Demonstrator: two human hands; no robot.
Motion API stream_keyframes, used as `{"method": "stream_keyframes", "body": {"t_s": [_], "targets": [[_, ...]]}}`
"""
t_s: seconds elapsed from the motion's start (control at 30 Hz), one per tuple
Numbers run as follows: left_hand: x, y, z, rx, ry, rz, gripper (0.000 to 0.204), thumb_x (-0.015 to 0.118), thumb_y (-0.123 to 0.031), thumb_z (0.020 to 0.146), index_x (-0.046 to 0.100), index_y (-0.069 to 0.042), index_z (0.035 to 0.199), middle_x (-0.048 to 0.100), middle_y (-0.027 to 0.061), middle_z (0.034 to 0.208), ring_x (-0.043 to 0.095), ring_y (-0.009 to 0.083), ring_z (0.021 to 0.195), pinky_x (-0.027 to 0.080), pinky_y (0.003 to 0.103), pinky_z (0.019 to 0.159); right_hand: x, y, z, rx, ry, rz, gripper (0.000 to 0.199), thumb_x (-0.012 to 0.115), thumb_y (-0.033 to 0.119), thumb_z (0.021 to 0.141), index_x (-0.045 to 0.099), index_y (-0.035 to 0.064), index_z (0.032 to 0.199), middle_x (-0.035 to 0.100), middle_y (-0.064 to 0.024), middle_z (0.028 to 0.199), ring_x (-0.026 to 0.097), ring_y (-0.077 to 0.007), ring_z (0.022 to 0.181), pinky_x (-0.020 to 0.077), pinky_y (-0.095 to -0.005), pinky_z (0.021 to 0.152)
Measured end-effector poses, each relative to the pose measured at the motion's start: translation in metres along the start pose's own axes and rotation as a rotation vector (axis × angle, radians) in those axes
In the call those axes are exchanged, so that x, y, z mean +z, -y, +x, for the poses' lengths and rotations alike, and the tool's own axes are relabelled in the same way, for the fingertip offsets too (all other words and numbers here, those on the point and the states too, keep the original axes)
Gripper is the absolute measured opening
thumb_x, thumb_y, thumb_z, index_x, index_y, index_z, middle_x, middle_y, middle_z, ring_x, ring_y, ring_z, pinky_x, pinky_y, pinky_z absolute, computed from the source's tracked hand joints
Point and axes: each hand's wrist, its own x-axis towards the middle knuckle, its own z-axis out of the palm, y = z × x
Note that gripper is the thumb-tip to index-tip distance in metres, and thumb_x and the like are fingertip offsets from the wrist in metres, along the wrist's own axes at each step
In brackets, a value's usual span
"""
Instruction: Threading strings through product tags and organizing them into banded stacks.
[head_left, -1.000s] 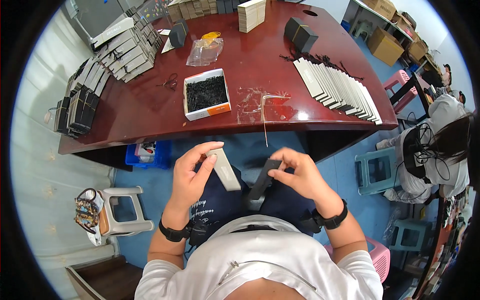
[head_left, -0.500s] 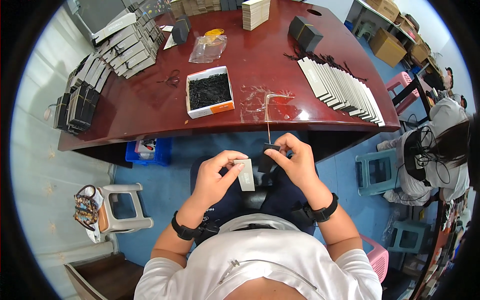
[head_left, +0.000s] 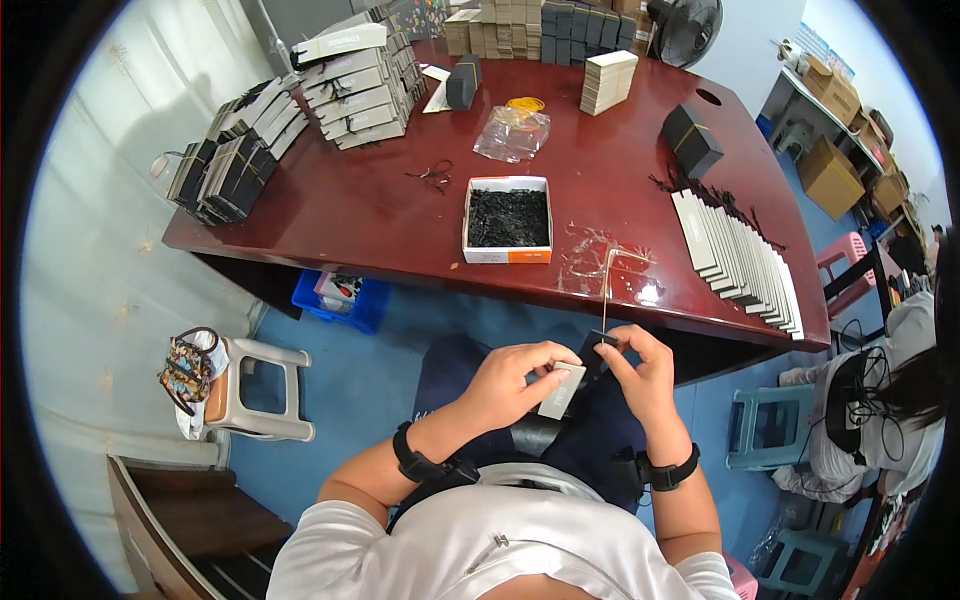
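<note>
My left hand (head_left: pixel 515 382) pinches a pale grey rectangular tag (head_left: pixel 559 397) with lettering on it, held over my lap. Close on its right, my right hand (head_left: pixel 642 372) grips a black tag (head_left: pixel 592 350) between thumb and fingers. The black tag's top is at the lower end of a thin bent metal rod (head_left: pixel 606 285), which reaches over the table's front edge. Whether the rod passes through the tag is too small to tell. The two tags are very close, perhaps overlapping.
On the dark red table (head_left: pixel 380 215) stands a box of black cords (head_left: pixel 508 218). A fanned row of pale tags (head_left: pixel 738 262) lies right, tag stacks (head_left: pixel 355 90) left. Below are a blue crate (head_left: pixel 345 305) and a beige stool (head_left: pixel 270 385). Another person (head_left: pixel 865 400) sits at right.
My left hand has brought the pale tag rightward, up beside the black one, closing the gap. My right hand still holds the black tag by the rod. The whole view has shifted.
</note>
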Motion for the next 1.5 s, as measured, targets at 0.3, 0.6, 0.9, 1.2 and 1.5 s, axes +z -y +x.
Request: {"method": "stream_keyframes", "body": {"t_s": [0.3,0.6,0.9,1.2,1.5], "targets": [[0.027,0.01,0.04,0.236,-0.118,0.137,0.015,0.064,-0.005,0.083,0.064,-0.005,0.097,0.063,0.0098,0.087,0.063,0.0262,0.076,0.049,0.033,0.065,0.004,-0.008,0.014,0.007,-0.201,-0.202,0.018,0.071,0.006,0.079,0.055,0.0023,0.086,0.062,-0.008,0.072,0.063,-0.0177,0.064,0.0492,-0.0276,0.063],[0.032,0.018,0.042,0.353,-0.157,0.238,0.013,0.063,-0.012,0.086,0.062,-0.006,0.097,0.061,0.0079,0.086,0.062,0.0269,0.076,0.05,0.036,0.064,-0.007,0.0,-0.002,-0.028,-0.205,-0.068,0.009,0.065,0.003,0.083,0.061,-0.0004,0.091,0.064,-0.0096,0.081,0.063,-0.0159,0.07,0.0489,-0.027,0.067],[0.028,0.021,0.046,0.421,-0.184,0.403,0.031,0.065,-0.002,0.08,0.064,-0.008,0.11,0.055,0.0094,0.108,0.061,0.0235,0.077,0.051,0.032,0.066,0.002,-0.003,-0.003,-0.017,-0.15,0.013,0.011,0.065,0.002,0.081,0.062,-0.0016,0.091,0.064,-0.0088,0.081,0.061,-0.0152,0.069,0.0484,-0.026,0.067],[-0.053,-0.007,0.053,0.41,-0.4,0.581,0.022,0.063,0.0,0.079,0.067,-0.006,0.099,0.061,0.0098,0.102,0.061,0.0214,0.088,0.05,0.03,0.076,0.017,-0.012,0.02,-0.054,-0.317,-0.218,0.016,0.071,0.008,0.077,0.056,0.0036,0.076,0.061,-0.0074,0.068,0.061,-0.019,0.06,0.0465,-0.0286,0.057],[-0.221,0.083,0.099,-0.182,-0.519,0.809,0.016,0.063,-0.008,0.081,0.068,-0.008,0.096,0.064,0.0064,0.092,0.064,0.021,0.081,0.05,0.033,0.072,0.004,-0.011,-0.006,-0.065,-0.217,-0.283,0.015,0.07,0.007,0.076,0.056,0.0051,0.074,0.058,-0.0071,0.064,0.058,-0.0207,0.056,0.0444,-0.0308,0.054]]}}
